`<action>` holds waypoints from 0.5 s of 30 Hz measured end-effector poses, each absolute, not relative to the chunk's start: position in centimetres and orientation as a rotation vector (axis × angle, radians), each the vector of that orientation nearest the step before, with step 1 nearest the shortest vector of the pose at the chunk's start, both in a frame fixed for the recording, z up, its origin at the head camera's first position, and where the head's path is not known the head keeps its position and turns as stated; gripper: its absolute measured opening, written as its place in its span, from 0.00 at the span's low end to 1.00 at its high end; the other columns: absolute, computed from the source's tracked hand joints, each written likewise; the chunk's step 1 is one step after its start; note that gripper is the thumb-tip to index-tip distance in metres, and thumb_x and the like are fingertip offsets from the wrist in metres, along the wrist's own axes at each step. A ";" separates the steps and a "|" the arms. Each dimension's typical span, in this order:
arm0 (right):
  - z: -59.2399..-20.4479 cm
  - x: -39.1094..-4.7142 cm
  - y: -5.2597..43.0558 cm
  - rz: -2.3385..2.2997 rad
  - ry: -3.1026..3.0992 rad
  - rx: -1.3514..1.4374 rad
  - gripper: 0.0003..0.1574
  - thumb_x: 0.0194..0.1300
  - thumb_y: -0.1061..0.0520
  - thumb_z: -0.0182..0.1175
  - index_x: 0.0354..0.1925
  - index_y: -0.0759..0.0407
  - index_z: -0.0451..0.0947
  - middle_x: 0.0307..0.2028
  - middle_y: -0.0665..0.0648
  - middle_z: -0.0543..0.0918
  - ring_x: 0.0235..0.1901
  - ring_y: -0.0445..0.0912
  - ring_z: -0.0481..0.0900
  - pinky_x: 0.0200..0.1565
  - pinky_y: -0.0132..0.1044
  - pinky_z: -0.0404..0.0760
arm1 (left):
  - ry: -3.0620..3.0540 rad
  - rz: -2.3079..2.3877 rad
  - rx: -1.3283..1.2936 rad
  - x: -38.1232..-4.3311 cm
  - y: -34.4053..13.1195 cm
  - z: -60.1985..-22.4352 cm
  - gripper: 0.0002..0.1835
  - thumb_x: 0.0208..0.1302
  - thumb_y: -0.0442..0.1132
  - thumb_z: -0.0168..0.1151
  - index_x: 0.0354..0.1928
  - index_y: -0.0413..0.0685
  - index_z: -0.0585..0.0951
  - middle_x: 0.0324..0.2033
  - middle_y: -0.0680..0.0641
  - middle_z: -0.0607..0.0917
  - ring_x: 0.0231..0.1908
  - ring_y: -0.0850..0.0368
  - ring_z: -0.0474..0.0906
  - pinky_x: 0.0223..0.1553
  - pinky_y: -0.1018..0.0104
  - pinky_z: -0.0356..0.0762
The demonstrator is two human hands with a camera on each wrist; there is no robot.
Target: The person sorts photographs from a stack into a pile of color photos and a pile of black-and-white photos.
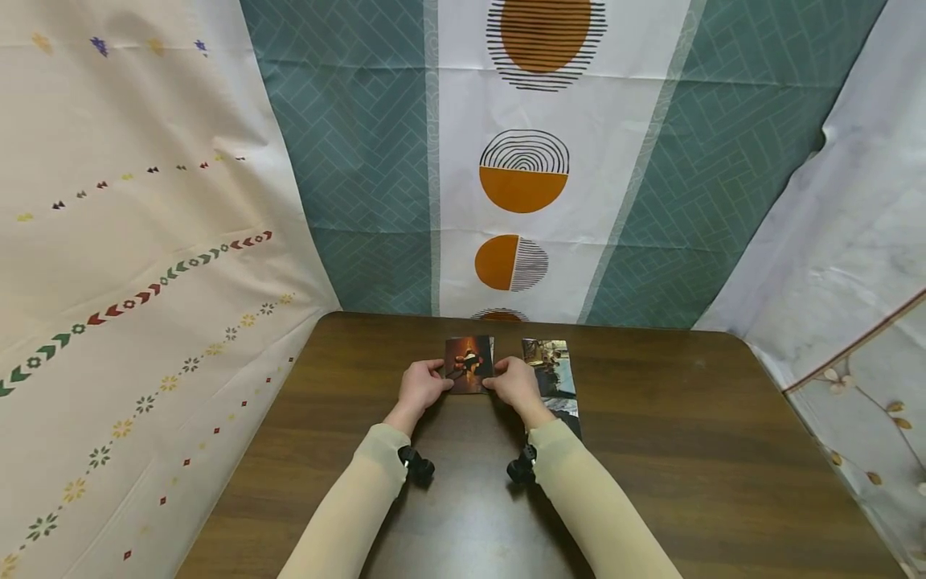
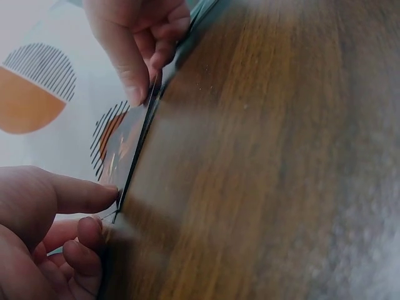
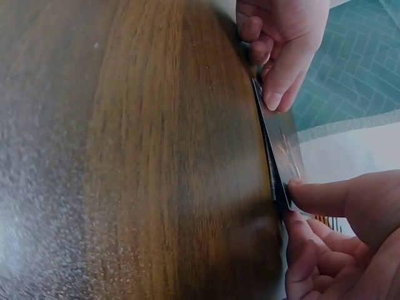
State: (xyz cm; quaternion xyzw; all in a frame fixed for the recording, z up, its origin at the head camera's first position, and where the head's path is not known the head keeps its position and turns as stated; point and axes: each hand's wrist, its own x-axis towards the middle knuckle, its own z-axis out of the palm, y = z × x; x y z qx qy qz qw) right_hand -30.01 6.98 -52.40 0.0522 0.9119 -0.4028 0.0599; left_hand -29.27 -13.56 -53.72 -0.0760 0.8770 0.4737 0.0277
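Near the far edge of the table, a glossy picture card (image 1: 469,366) with an orange scene on a dark ground is pinched at both sides. My left hand (image 1: 419,388) holds its left side between thumb and fingers. At its right side, the thumb and fingers of my right hand (image 1: 517,384) grip it. A pale edge of another card (image 1: 492,347) peeks out behind its upper right corner. Seen almost edge-on in the right wrist view, the held card (image 3: 281,147) tilts slightly above a dark edge lying beneath it.
Just right of my right hand lie more picture cards, an upper one (image 1: 553,368) and a lower one (image 1: 563,408) partly hidden by the wrist. The brown wooden table (image 1: 687,450) meets a patterned cloth (image 1: 347,161) at its far edge. Pale cloths hang on both sides.
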 end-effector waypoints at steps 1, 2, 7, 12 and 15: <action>-52.4 -30.0 7.0 -1.220 2.757 0.158 0.26 0.63 0.52 0.79 0.55 0.63 0.85 0.53 0.64 0.87 0.53 0.61 0.83 0.54 0.54 0.81 | 2.711 1.462 -0.239 -29.2 -13.5 -53.7 0.27 0.64 0.35 0.77 0.65 0.38 0.84 0.24 0.51 0.79 0.25 0.57 0.72 0.34 0.63 0.71; -52.4 -30.0 7.1 -1.221 2.753 0.156 0.26 0.64 0.52 0.79 0.55 0.63 0.85 0.54 0.64 0.86 0.53 0.61 0.83 0.54 0.55 0.81 | 2.714 1.460 -0.243 -29.2 -13.5 -53.7 0.27 0.64 0.35 0.77 0.65 0.38 0.85 0.24 0.51 0.79 0.26 0.57 0.72 0.34 0.63 0.71; -52.6 -29.8 7.5 -1.259 2.750 0.115 0.28 0.65 0.52 0.78 0.58 0.63 0.84 0.57 0.64 0.86 0.56 0.62 0.83 0.56 0.56 0.81 | 2.720 1.457 -0.257 -28.8 -13.1 -53.8 0.27 0.64 0.36 0.77 0.64 0.38 0.85 0.25 0.51 0.80 0.27 0.56 0.73 0.35 0.62 0.72; -52.9 -29.4 7.9 -1.332 2.723 0.062 0.26 0.67 0.53 0.76 0.59 0.62 0.85 0.51 0.61 0.90 0.50 0.57 0.87 0.51 0.53 0.83 | 2.714 1.474 -0.271 -28.4 -12.9 -53.9 0.26 0.66 0.37 0.76 0.65 0.39 0.84 0.26 0.51 0.80 0.28 0.56 0.73 0.36 0.62 0.72; -53.1 -29.1 8.1 -1.368 2.694 0.052 0.24 0.69 0.54 0.75 0.59 0.60 0.85 0.45 0.59 0.91 0.45 0.53 0.89 0.48 0.52 0.84 | 2.707 1.490 -0.280 -28.2 -12.7 -53.9 0.26 0.66 0.36 0.76 0.65 0.38 0.84 0.26 0.51 0.79 0.28 0.56 0.72 0.36 0.62 0.71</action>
